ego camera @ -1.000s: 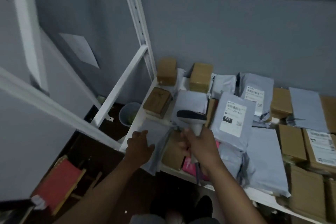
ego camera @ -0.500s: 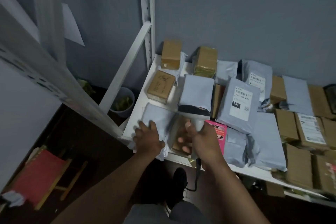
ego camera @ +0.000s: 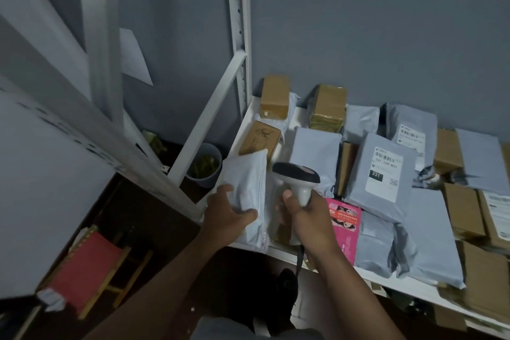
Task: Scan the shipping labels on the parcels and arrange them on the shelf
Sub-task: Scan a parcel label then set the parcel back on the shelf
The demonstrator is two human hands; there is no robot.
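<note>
My left hand grips a pale grey poly mailer at the shelf's front left corner, tilting it up on its edge. My right hand holds a handheld barcode scanner by its white handle, its dark head just right of the mailer. The white shelf carries several grey mailers and brown cardboard boxes. A grey mailer with a "231" label lies right of the scanner. A pink parcel sits partly under my right wrist.
A white upright post and a diagonal brace frame the shelf's left end. Below on the dark floor are a small bin and a red folding stool. A grey wall backs the shelf.
My left hand went from lying flat on the grey mailer to gripping it and lifting it on edge. The scanner stayed beside it. The view shifted right and down.
</note>
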